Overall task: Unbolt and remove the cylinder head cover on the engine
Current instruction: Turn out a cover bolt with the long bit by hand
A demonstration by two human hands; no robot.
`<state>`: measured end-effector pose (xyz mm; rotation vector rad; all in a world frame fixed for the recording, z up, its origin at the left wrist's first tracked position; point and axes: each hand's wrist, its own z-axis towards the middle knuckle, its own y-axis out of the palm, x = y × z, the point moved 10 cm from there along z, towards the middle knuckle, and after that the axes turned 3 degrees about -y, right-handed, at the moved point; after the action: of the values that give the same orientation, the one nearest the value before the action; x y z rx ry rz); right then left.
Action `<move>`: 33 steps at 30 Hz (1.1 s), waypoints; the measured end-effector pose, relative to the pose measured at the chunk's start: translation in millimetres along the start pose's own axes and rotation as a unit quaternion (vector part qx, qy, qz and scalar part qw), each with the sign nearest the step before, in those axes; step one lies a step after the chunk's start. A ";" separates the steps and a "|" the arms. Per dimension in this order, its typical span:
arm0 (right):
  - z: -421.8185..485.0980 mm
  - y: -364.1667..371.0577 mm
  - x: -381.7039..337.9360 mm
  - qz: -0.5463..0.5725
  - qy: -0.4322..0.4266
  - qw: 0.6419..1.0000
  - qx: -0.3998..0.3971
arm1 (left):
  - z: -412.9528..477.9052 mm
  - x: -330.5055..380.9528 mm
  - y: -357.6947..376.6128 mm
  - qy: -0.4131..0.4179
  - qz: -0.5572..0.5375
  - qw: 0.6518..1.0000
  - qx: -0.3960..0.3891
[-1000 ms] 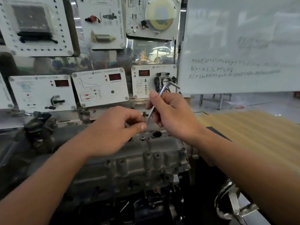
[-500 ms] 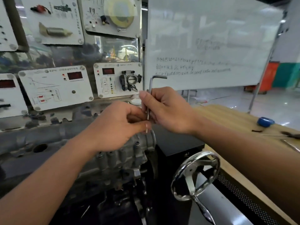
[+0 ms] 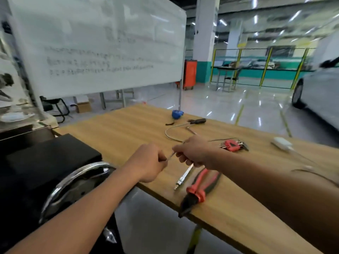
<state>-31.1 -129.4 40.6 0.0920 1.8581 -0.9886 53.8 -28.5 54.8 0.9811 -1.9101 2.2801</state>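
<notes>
The 2 hands meet over the table [image 3: 128, 129]. The left hand [image 3: 146, 162] pinches one tip of a thin hex key [image 3: 170, 156], and the right hand [image 3: 194, 153] is curled round its other end. Red-handled pliers [image 3: 200, 189] lie just below the right hand.

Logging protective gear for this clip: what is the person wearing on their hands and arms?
Nothing that shows. The left hand and right hand are bare: no gloves, rings or watch visible. Both forearms are uncovered to the frame's edge, no sleeve in view. Blur could hide small details.
</notes>
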 end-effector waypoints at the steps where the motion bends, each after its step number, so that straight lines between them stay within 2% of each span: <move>1: 2.4 -5.8 14.7 -0.026 0.011 1.000 -0.006 | 7.5 1.3 11.8 -0.002 0.014 1.000 -0.009; 4: 12.4 -24.8 37.0 -0.108 0.017 0.994 0.000 | 20.1 -5.2 32.8 -0.008 0.048 0.999 -0.003; 8: 31.3 -21.3 47.9 -0.256 0.023 0.966 -0.020 | 28.0 -20.2 54.4 -0.048 0.077 0.996 -0.013; 10: 44.9 -9.3 52.3 -0.311 0.033 0.950 -0.025 | 31.4 -24.8 58.5 -0.063 0.086 0.994 0.003; 12: 58.0 -3.2 52.8 -0.398 0.041 0.916 -0.017 | 32.6 -26.3 57.1 -0.060 0.092 0.993 0.039; 14: 65.6 -5.0 55.1 -0.409 0.060 0.911 -0.008 | 31.5 -24.9 57.9 -0.051 0.094 0.993 0.051; 19: 59.5 -18.3 64.1 -0.258 0.092 0.961 0.037 | 19.0 -21.1 56.9 -0.008 0.010 1.000 0.020; 21: 52.7 -24.5 59.8 -0.198 0.101 0.974 0.050 | 12.9 -22.0 46.7 -0.003 -0.060 0.998 0.009; 23: 47.3 -27.4 58.1 -0.052 0.122 0.989 0.066 | 8.6 -25.8 34.4 -0.024 -0.154 0.988 -0.002; 24: 39.8 -26.9 61.2 0.049 0.154 0.984 0.079 | 6.8 -26.8 32.7 -0.041 -0.205 0.978 -0.019; 26: 23.9 -20.4 63.8 0.157 0.193 0.964 0.088 | 1.1 -25.2 37.5 -0.092 -0.310 0.944 -0.063; 29: 11.7 -3.1 59.0 0.185 0.185 0.960 0.104 | -8.0 -15.2 56.2 -0.179 -0.452 0.864 -0.132; 33: 11.4 12.7 54.8 0.083 0.108 0.983 0.120 | -7.6 6.2 80.1 -0.212 -0.496 0.825 -0.168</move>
<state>-44.7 -147.4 -12.2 0.5082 1.8821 -1.1163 14.2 -44.5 -13.7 1.9077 -1.2574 1.1461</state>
